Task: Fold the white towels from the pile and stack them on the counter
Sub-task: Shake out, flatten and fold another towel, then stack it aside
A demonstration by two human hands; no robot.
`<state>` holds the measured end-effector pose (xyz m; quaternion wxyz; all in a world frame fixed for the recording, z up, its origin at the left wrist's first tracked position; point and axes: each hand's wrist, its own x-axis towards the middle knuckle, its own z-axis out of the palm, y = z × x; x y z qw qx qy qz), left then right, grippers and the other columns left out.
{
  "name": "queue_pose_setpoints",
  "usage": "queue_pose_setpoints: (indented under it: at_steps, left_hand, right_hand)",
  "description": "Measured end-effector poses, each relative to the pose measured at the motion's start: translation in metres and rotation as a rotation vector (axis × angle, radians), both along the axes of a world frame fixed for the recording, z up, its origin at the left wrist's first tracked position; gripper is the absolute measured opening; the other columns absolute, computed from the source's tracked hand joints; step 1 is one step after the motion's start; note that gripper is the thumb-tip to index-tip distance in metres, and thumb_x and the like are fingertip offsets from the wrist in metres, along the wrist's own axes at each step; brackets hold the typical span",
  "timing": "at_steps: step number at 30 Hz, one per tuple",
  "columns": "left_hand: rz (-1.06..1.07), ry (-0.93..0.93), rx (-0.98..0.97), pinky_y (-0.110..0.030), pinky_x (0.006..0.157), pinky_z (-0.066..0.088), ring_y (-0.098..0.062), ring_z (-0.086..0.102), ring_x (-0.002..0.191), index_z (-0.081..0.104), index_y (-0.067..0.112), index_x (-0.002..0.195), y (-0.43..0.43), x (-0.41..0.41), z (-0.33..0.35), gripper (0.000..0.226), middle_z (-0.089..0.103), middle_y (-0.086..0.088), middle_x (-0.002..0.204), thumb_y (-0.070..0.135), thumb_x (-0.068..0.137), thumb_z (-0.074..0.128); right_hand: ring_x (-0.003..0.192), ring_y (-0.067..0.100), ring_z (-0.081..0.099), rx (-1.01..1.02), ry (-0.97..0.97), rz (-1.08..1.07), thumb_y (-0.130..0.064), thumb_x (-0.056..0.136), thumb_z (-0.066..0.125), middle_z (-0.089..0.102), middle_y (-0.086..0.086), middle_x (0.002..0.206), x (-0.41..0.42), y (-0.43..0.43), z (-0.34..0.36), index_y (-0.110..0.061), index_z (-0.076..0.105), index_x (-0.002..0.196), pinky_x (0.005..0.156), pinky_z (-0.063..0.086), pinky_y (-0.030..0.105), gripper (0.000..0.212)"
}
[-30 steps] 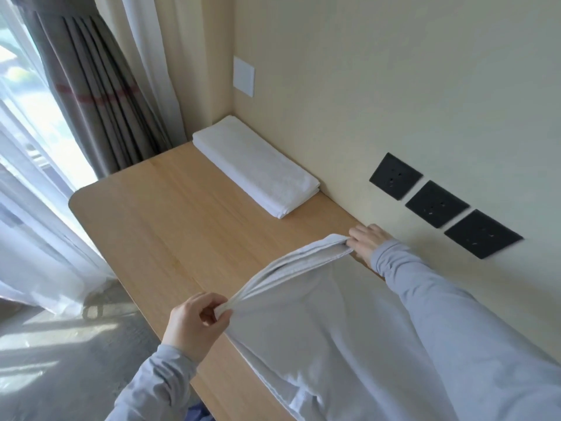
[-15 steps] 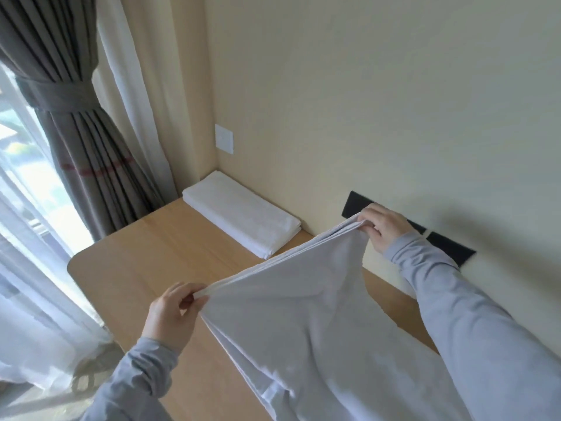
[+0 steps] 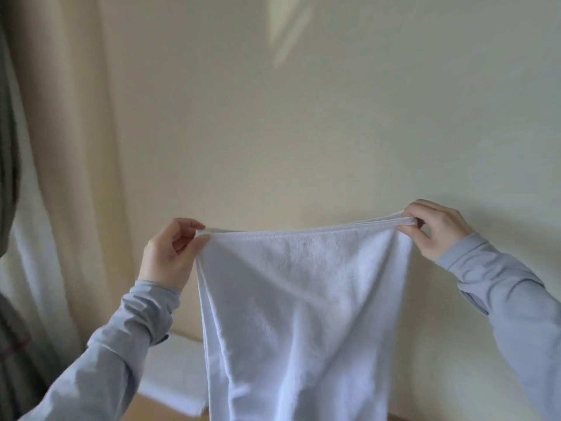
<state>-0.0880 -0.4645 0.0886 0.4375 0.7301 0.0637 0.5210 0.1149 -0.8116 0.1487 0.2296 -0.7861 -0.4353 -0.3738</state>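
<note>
We hang the light, limp white terry towel [image 3: 303,299] mid-frame, left hand [image 3: 170,253] and right hand [image 3: 434,232] each pinching a top corner, which we judge the surest hold on floppy cloth.

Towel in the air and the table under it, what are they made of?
The towel looks like soft cotton terry, matte white: fuzzy surface, stitched hem on top, and it hangs in loose folds from the left hand and right hand. The table looks like pale wood or a wood-look coating, smooth; only a small tan strip shows, so I cannot tell which.
</note>
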Motion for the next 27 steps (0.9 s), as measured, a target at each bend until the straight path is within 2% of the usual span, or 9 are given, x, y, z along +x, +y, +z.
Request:
queue_pose_setpoints:
  at_steps: [4, 8, 10, 12, 14, 19, 22, 25, 27]
  left_hand:
    - [-0.206, -0.109, 0.211, -0.009, 0.067, 0.045, 0.007, 0.055, 0.063, 0.063, 0.015, 0.08, -0.025, 0.012, 0.106, 0.02, 0.065, 0.014, 0.065, -0.005, 0.083, 0.064]
    - [-0.279, -0.258, 0.381, -0.01, 0.068, 0.046, 0.006, 0.057, 0.065, 0.063, 0.004, 0.085, -0.033, 0.014, 0.177, 0.006, 0.066, 0.021, 0.066, 0.003, 0.08, 0.066]
    - [-0.253, -0.146, 0.419, -0.009, 0.064, 0.045, 0.006, 0.057, 0.06, 0.063, -0.001, 0.084, -0.037, 0.023, 0.179, 0.008, 0.067, 0.014, 0.064, -0.008, 0.082, 0.062]
    - [-0.254, -0.108, 0.426, -0.014, 0.064, 0.048, -0.008, 0.059, 0.065, 0.065, -0.002, 0.083, -0.04, 0.031, 0.177, 0.01, 0.069, -0.013, 0.075, -0.011, 0.082, 0.06]
    - [-0.305, -0.108, 0.42, -0.019, 0.064, 0.05, -0.018, 0.06, 0.068, 0.065, 0.002, 0.078, -0.039, 0.035, 0.176, 0.014, 0.067, -0.023, 0.081, -0.011, 0.082, 0.061]
    - [-0.432, -0.033, 0.418, -0.015, 0.06, 0.051, -0.003, 0.058, 0.057, 0.064, 0.011, 0.07, -0.042, 0.047, 0.173, 0.024, 0.065, 0.002, 0.063, -0.011, 0.081, 0.062]
    - [-0.471, -0.043, 0.374, -0.014, 0.058, 0.051, -0.003, 0.059, 0.056, 0.064, 0.009, 0.071, -0.043, 0.053, 0.169, 0.023, 0.066, 0.008, 0.061, -0.012, 0.081, 0.062]
    - [-0.498, -0.05, 0.351, -0.015, 0.057, 0.051, -0.004, 0.059, 0.057, 0.064, 0.006, 0.072, -0.048, 0.055, 0.167, 0.021, 0.066, 0.0, 0.063, -0.012, 0.081, 0.061]
    - [-0.515, -0.023, 0.348, -0.017, 0.058, 0.051, -0.008, 0.059, 0.058, 0.064, 0.0, 0.076, -0.057, 0.055, 0.167, 0.015, 0.065, -0.017, 0.073, -0.013, 0.082, 0.06]
  right_hand:
    - [0.061, 0.03, 0.056, 0.039, -0.192, -0.138, -0.011, 0.076, 0.059, 0.056, 0.016, 0.067, -0.023, -0.058, 0.086, 0.003, 0.058, 0.069, 0.061, 0.034, 0.033, 0.016]
    - [0.067, 0.028, 0.054, 0.124, -0.401, -0.208, -0.009, 0.079, 0.06, 0.056, 0.015, 0.073, -0.05, -0.095, 0.122, 0.0, 0.059, 0.075, 0.063, 0.034, 0.027, 0.009]
    - [0.063, 0.032, 0.057, 0.041, -0.352, -0.253, -0.004, 0.077, 0.062, 0.056, 0.017, 0.071, -0.056, -0.097, 0.113, 0.004, 0.06, 0.074, 0.06, 0.029, 0.027, 0.009]
    - [0.058, 0.03, 0.053, 0.023, -0.329, -0.253, -0.009, 0.076, 0.06, 0.053, 0.015, 0.066, -0.06, -0.101, 0.117, 0.003, 0.059, 0.07, 0.057, 0.026, 0.023, 0.013]
    - [0.056, 0.027, 0.048, 0.044, -0.324, -0.27, -0.006, 0.078, 0.064, 0.05, 0.012, 0.064, -0.066, -0.11, 0.122, 0.001, 0.057, 0.068, 0.059, 0.029, 0.018, 0.014]
    - [0.061, 0.03, 0.046, 0.091, -0.215, -0.28, 0.003, 0.074, 0.07, 0.051, 0.012, 0.065, -0.067, -0.121, 0.132, -0.004, 0.055, 0.068, 0.065, 0.035, 0.017, 0.017]
    - [0.066, 0.032, 0.049, 0.127, -0.11, -0.228, 0.0, 0.076, 0.069, 0.053, 0.016, 0.069, -0.062, -0.129, 0.139, -0.005, 0.055, 0.071, 0.071, 0.045, 0.036, 0.016]
    - [0.061, 0.028, 0.048, 0.166, 0.077, -0.165, -0.003, 0.079, 0.067, 0.053, 0.025, 0.072, -0.061, -0.138, 0.137, -0.01, 0.053, 0.072, 0.067, 0.041, 0.035, 0.017]
    - [0.06, 0.018, 0.042, 0.136, 0.151, -0.202, -0.007, 0.08, 0.067, 0.053, 0.03, 0.07, -0.063, -0.142, 0.133, -0.012, 0.053, 0.071, 0.065, 0.037, 0.029, 0.018]
